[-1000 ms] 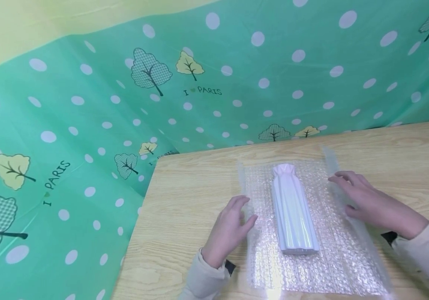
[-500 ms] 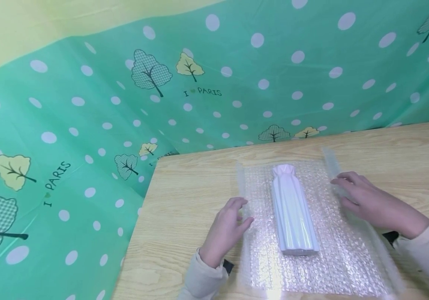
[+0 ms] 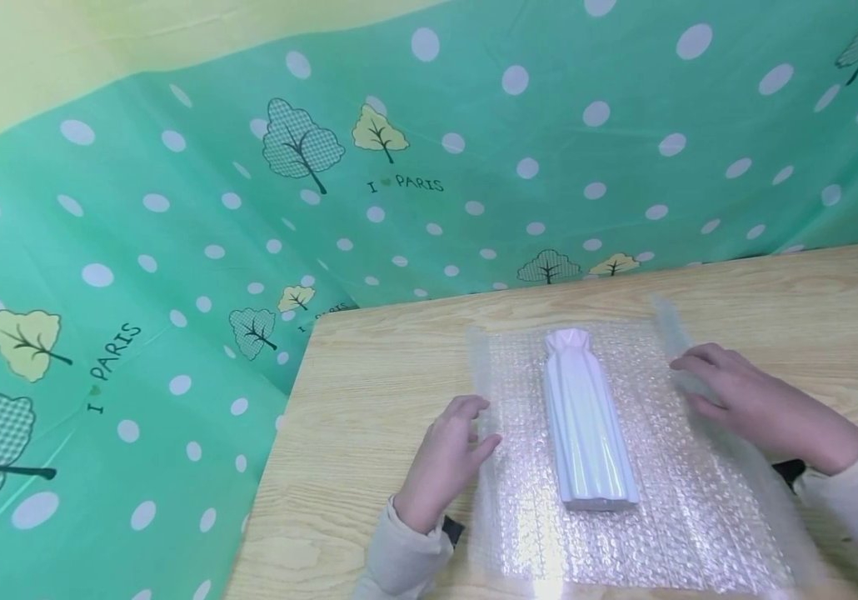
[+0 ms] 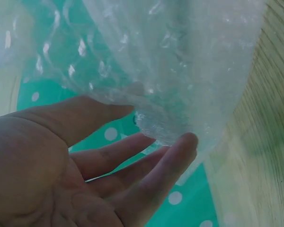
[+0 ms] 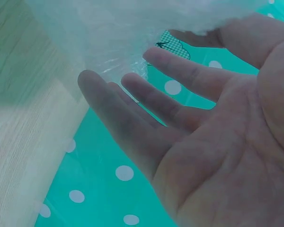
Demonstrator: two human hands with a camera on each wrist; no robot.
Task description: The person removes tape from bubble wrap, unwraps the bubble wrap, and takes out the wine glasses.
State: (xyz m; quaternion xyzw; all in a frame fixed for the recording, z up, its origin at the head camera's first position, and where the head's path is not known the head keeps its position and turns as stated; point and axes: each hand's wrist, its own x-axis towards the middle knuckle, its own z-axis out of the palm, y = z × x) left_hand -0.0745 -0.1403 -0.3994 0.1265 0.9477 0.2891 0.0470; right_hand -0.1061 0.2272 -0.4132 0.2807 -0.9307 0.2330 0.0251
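Observation:
A glossy white vase (image 3: 590, 433) with a fluted body and narrow neck lies on a sheet of bubble wrap (image 3: 661, 492), its base toward the near side. At the sheet's left edge is my left hand (image 3: 444, 458); its thumb and fingers (image 4: 146, 184) are spread apart, with the wrap's edge at the fingertips. My right hand (image 3: 751, 408) is at the right edge, over a raised strip of wrap. In the right wrist view its fingers (image 5: 118, 123) are extended loosely beneath the cloudy plastic, and the thumb is partly hidden by it. Neither hand touches the vase.
The sheet lies on a light wood-grain table (image 3: 346, 433). A green dotted cloth (image 3: 429, 167) printed with trees hangs behind the table and along its left side. The raised right strip of wrap reaches beyond the right hand toward the back.
Both hands have drifted slightly apart, left hand leftward and right hand rightward. The wrap's side edges have spread outward with them. The vase has stayed in place.

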